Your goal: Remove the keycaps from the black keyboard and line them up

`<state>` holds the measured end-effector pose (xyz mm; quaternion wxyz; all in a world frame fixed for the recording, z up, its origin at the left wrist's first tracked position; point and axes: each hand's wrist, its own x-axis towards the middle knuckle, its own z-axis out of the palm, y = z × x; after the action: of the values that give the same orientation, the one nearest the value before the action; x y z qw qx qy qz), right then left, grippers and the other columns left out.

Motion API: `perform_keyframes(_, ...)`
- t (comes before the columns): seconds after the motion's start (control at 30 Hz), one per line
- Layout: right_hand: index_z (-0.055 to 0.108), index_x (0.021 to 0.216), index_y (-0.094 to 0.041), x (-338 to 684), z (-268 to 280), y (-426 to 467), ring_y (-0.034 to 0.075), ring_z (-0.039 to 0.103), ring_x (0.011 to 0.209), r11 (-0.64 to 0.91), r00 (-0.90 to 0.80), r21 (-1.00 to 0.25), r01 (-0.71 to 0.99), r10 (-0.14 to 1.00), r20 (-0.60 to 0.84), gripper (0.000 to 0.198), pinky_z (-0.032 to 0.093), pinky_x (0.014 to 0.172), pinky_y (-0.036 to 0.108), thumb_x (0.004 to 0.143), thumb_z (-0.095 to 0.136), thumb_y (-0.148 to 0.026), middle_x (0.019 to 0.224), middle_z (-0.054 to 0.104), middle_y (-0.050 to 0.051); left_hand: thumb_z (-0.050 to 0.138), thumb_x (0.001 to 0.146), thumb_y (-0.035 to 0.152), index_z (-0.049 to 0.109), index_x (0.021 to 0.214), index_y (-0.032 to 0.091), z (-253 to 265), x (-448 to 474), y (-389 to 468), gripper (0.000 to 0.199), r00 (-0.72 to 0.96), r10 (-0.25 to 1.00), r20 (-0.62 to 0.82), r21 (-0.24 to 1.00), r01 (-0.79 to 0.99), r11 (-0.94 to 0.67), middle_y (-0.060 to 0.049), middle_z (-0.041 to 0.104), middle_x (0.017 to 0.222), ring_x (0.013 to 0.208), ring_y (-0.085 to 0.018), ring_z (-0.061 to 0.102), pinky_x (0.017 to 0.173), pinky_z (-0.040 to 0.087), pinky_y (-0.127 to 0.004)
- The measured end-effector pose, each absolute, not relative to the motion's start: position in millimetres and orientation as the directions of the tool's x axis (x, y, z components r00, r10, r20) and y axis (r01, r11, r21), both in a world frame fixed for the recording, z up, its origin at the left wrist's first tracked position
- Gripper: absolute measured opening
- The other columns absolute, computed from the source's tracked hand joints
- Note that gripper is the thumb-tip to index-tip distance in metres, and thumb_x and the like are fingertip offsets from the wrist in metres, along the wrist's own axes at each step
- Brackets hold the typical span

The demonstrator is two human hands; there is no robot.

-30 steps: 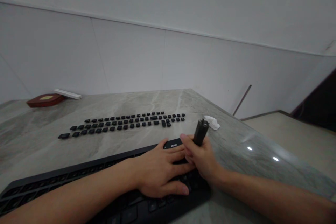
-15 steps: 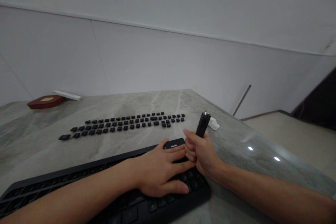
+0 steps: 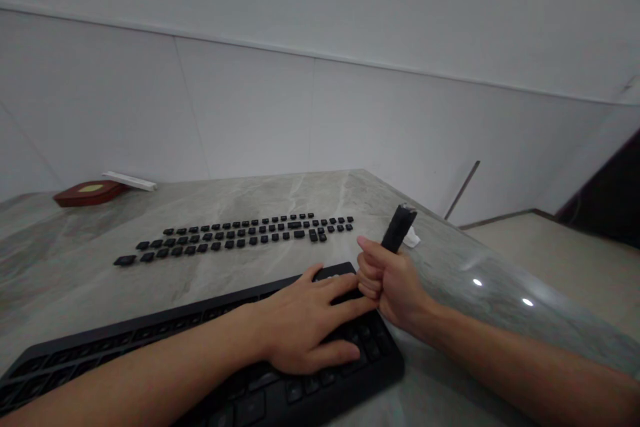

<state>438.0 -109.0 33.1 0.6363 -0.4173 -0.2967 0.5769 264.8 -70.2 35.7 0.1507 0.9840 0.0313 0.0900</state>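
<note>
A black keyboard [image 3: 165, 320] lies along the front of the table, with its upper rows bare of keycaps and keys still on its right part. My left hand [image 3: 313, 320] rests flat on the keyboard's right end, fingers spread. Just above the upper right corner, my right hand [image 3: 395, 277] is closed in a fist around a thick black handle-like tool [image 3: 399, 228]. Its squared end with a metallic glint points up; the lower end is hidden by my hands. My right fist touches or nearly touches the left fingertips.
Several loose black keycaps [image 3: 241, 233] stand in rows on the marbled table [image 3: 210, 293] behind the keyboard. A crumpled white tissue [image 3: 413, 238] lies beyond my right hand. At the far left are a reddish-brown box [image 3: 87, 195] and a white strip [image 3: 129, 180] near the wall.
My right fist has shifted slightly right, and the black tool now leans further right. My left hand stays on the keyboard in nearly the same place.
</note>
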Motion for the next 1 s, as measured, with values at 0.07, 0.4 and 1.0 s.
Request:
perform_keyframes(0.07,0.023,0.046,-0.022,440.1,34.2,-108.8,0.002,0.014,0.032,0.021,0.128,-0.866,-0.5,0.99,-0.05,0.061,0.011,0.033,0.019,0.069,0.076,-0.043,0.038,0.02,-0.012,0.056,0.092,0.034,0.029,0.148,0.024,35.1,263.8,-70.3,0.063,0.979,0.099,0.177,0.297,0.042,-0.954,-0.015,0.034,0.153,0.14,-0.034,0.035,0.112,0.025,-0.064)
perform_keyframes(0.4,0.021,0.05,-0.02,448.1,30.4,-100.7,0.003,0.01,0.038,-0.067,-0.046,-0.763,-0.642,0.998,-0.049,0.065,0.014,0.033,0.018,0.07,0.078,-0.044,0.042,0.02,-0.011,0.061,0.086,0.016,0.051,0.109,0.018,25.1,267.9,-63.6,0.025,0.892,0.299,0.339,0.538,0.077,-0.84,-0.007,0.063,0.107,0.101,-0.021,0.06,0.097,0.046,-0.041)
perform_keyframes(1.0,0.056,0.058,-0.019,490.1,38.1,-108.5,0.009,0.035,0.047,0.656,-0.457,-0.557,0.51,0.755,0.47,0.032,0.026,0.05,0.025,0.089,0.057,-0.028,0.052,0.041,-0.005,0.056,0.086,0.005,0.06,0.101,0.019,19.2,268.3,-55.7,0.021,0.821,0.448,0.354,0.636,0.14,-0.759,-0.002,0.064,0.093,0.09,-0.016,0.06,0.085,0.049,-0.032)
